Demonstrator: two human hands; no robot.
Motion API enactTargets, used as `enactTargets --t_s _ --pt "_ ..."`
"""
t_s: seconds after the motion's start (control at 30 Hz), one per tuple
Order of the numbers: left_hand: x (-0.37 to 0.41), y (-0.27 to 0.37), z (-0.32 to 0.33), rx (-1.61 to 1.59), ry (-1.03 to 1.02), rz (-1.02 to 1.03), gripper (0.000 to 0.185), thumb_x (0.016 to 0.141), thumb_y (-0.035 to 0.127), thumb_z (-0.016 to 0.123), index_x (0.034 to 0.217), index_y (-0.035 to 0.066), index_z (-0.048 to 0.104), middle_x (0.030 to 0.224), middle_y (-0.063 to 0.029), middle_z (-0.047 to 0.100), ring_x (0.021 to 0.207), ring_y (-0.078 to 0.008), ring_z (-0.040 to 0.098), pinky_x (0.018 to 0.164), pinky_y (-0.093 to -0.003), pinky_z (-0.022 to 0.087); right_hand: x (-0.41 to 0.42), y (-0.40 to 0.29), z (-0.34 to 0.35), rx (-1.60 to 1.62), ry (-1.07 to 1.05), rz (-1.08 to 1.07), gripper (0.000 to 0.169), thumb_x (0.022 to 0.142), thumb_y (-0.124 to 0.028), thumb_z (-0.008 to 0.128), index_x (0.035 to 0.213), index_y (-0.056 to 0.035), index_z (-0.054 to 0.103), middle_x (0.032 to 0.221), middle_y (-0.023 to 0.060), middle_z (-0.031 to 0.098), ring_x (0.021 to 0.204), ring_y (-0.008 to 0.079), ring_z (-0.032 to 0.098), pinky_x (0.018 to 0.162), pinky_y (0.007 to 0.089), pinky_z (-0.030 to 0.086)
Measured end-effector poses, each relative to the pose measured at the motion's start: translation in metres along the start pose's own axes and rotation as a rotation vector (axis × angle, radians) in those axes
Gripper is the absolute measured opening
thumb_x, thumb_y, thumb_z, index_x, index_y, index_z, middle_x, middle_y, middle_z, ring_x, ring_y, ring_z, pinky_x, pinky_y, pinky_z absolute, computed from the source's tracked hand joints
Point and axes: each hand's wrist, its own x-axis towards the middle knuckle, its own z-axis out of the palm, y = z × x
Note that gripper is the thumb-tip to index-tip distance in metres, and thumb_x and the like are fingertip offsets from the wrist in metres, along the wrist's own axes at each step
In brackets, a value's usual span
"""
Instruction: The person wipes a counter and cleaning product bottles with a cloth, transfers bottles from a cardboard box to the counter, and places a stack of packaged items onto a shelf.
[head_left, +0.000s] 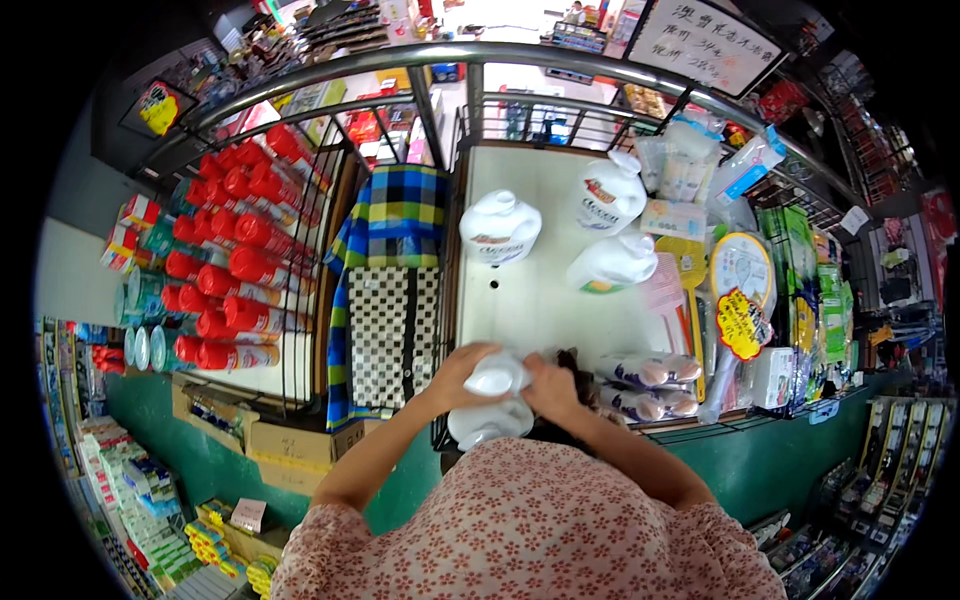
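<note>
My left hand (459, 381) is wrapped around the left side of a white plastic jug (495, 375) with a handle. On the jug's other side, the fingers of my right hand (551, 386) are curled against it near the top. Close to my body, just below both hands, is a second white jug (487, 424), partly hidden. Farther back on the white shelf (517, 307) stand a white jug (501, 229) at the left and a labelled jug (609, 195) at the right. Another white jug (615, 262) is in front of that one and appears tilted.
Plastic-wrapped packs (645, 382) lie right of my right hand, near fly swatters (682, 277) and an electric swatter (741, 270). Leftward are checked bags (394, 322) and red-capped spray cans (247, 262) behind a wire rack. A metal railing (450, 52) runs along the back.
</note>
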Motion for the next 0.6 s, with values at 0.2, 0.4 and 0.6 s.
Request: enactTargets --t_s 0.2,0.4,0.6 --pt "0.055 -0.027 -0.087 -0.254 -0.232 -0.318 0.110 0.065 0.034 0.086 0.150 0.009 0.021 0.152 -0.0180 0.024 0.141 -0.0309 0.023 0.115 -0.0387 0.020 0.013 0.040 -0.032 0.436 -0.264 -0.160 0.051 0.078 -0.020 0.070 0.120 -0.0059 0.046 0.115 0.0179 0.059 0.085 0.0287 0.068 0.073 0.0396 0.054" --pt "0.190 -0.074 -0.090 0.029 0.261 -0.075 0.097 0.061 0.030 0.088 0.139 0.004 0.038 0.136 -0.0149 0.047 0.126 -0.0270 0.047 0.105 -0.0349 0.037 0.018 0.126 -0.080 0.165 0.116 0.051 0.023 0.083 -0.020 0.063 0.096 -0.0014 0.062 0.090 0.0122 0.069 0.078 0.0326 0.068 0.068 0.0383 0.054" --pt "0.212 -0.065 -0.077 0.393 0.192 -0.151 0.082 0.053 0.033 0.086 0.123 0.008 0.054 0.116 -0.0100 0.059 0.107 -0.0257 0.059 0.095 -0.0342 0.046 -0.028 0.101 -0.138 0.352 0.216 0.196 0.015 0.087 -0.017 0.063 0.091 -0.0035 0.064 0.081 0.0123 0.069 0.073 0.0243 0.069 0.065 0.0347 0.053"
